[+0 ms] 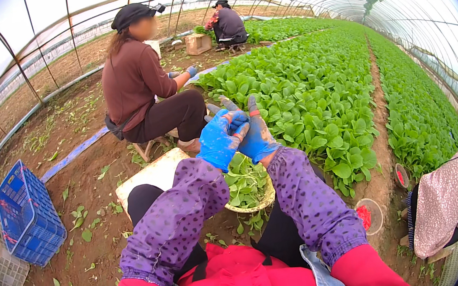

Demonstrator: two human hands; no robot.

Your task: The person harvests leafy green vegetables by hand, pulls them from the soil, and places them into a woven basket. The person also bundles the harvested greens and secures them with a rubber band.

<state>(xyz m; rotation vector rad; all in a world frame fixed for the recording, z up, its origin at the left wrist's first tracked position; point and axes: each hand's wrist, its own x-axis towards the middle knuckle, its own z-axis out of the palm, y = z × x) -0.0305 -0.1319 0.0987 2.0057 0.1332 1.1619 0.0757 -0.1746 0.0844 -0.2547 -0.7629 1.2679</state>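
Note:
Both hands meet in front of me above a round yellowish basket (273, 194) heaped with picked green leaves (244, 180). My left hand (220, 137), in a soiled blue glove, has its fingers bent against the palm side of my right hand (256, 130), gloved in blue with grey, dirty fingers pointing up. Orange-red bands show at the fingers of both gloves. Whether anything small is pinched between the hands cannot be made out. Behind them stands a bed of leafy green vegetables (307, 104), and a white foam box (149, 177) lies on the soil to the left.
A co-worker (131, 82) sits on a low stool ahead left; another (231, 25) sits farther back by a crate (198, 44). Someone in patterned cloth (446, 199) is at right. A blue plastic crate (31, 217) stands left. A tub (371, 215) with red pieces is right.

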